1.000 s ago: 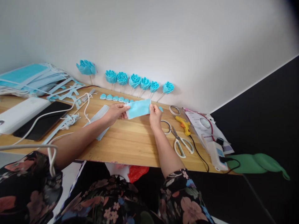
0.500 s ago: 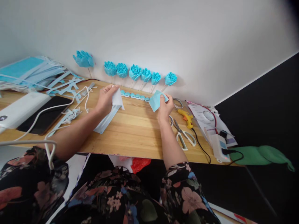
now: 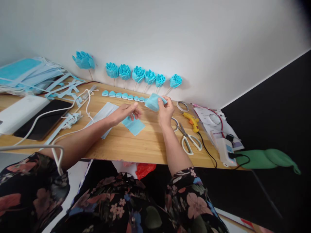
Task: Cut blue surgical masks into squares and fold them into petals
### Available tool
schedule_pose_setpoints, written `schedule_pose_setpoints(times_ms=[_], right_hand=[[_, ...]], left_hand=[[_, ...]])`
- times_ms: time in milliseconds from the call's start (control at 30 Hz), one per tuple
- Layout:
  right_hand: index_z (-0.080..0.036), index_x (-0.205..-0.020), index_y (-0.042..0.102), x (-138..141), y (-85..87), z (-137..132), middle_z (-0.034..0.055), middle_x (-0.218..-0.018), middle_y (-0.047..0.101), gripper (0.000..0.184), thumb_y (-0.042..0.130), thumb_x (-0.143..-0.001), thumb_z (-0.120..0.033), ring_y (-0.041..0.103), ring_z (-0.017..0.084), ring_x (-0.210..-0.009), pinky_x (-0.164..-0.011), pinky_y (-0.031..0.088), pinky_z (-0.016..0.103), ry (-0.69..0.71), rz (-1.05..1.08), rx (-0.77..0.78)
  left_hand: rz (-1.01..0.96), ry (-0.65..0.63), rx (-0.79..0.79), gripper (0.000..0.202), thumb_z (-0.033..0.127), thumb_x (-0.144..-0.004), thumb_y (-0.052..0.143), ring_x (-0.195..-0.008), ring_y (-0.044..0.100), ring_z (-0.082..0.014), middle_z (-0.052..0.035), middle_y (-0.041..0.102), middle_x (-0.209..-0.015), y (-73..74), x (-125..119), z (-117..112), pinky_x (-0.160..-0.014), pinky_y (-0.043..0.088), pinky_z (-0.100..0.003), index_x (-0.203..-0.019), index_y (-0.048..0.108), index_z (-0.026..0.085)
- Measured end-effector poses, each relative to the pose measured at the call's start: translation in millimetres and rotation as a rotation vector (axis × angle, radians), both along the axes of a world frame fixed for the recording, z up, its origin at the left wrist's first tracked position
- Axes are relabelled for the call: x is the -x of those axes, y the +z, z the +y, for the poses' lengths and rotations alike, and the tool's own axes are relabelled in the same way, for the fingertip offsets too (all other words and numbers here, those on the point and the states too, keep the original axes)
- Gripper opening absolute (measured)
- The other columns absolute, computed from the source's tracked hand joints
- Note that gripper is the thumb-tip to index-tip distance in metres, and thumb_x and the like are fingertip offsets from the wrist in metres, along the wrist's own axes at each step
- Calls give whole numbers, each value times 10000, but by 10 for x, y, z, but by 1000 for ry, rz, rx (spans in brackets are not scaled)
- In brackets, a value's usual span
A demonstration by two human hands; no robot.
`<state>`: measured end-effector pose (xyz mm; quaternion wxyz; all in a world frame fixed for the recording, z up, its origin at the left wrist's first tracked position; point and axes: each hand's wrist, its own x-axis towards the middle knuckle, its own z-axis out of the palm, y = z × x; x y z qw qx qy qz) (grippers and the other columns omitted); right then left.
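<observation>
The right hand point(image 3: 166, 110) pinches 1 blue square point(image 3: 153, 103) between thumb and fingers, above the desk point(image 3: 141, 149), toward its back edge. The left hand point(image 3: 128, 112) is loose, with bent fingers and nothing in its grip. It is over 1 blue piece point(image 3: 135, 127) that lies near the middle of the desk; I can't tell if they touch. A pale sheet point(image 3: 106, 110) lies under the left arm. 7 blue flowers point(image 3: 138, 74) on sticks line the back edge, behind small blue caps point(image 3: 118, 95). Scissors point(image 3: 185, 133) lie right of the right arm.
</observation>
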<state>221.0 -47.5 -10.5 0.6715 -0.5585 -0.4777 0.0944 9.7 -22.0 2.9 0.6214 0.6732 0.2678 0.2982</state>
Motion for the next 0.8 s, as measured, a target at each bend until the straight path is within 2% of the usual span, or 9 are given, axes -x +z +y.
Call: schedule_pose_setpoints(times_ms=[133,233,300,367,467,600,700,800], right_hand=[[-206,-922,693,142,55,-119,26,-869,721,269,617,-887,-462,650,175,-803,-779,520,304,137,-124,5],[-250,-933,732,250,71,-190,26,-970,770,209,603,-921,-414,697,207,-963,-968,508,385,337,-329,0],[-282,-926,751,309,64,-208,8,-999,785,174,602,-936,-371,709,205,-1002,-1085,442,436,471,-482,18],[-307,-933,759,348,47,-206,-11,-1028,790,160,603,-947,-336,721,195,-1004,-1156,373,470,569,-589,43],[-338,-982,762,366,17,-186,-29,-1074,787,175,594,-960,-293,727,185,-1023,-1204,296,501,631,-660,52],[-347,-1004,764,367,-4,-176,-33,-1060,787,189,590,-963,-289,722,185,-1034,-1226,238,511,673,-676,73],[-325,-1006,750,377,-22,-185,-31,-980,781,179,575,-971,-338,712,186,-973,-1202,283,501,656,-630,113],[-277,-989,712,383,-40,-197,-5,-895,741,179,581,-960,-396,679,189,-870,-1055,448,434,523,-437,131]], left_hand=[[-128,-30,367,650,716,-889,495,-917,711,-262,-183,758,-994,7,-27,21,-743,543,-320,-954,767,129],[-197,-57,533,603,703,-878,535,-926,722,-274,-163,762,-962,23,-37,41,-780,559,-348,-976,746,147],[-255,0,549,473,596,-908,583,-880,720,-246,-131,762,-898,24,-32,66,-775,559,-329,-942,736,151],[-287,105,549,279,387,-937,616,-798,707,-209,-104,756,-826,20,-21,101,-731,551,-291,-894,729,135],[-301,231,564,124,140,-897,611,-677,683,-179,-92,737,-727,10,-4,156,-631,522,-256,-849,717,99],[-406,294,545,134,81,-885,584,-701,705,-189,-95,744,-746,5,2,200,-640,546,-267,-916,714,82],[-443,316,537,164,76,-887,563,-735,711,-185,-98,757,-797,3,-4,194,-657,559,-270,-946,716,79],[-434,311,502,135,95,-871,602,-682,683,-147,-77,757,-793,-6,-16,152,-635,537,-234,-910,731,87]])
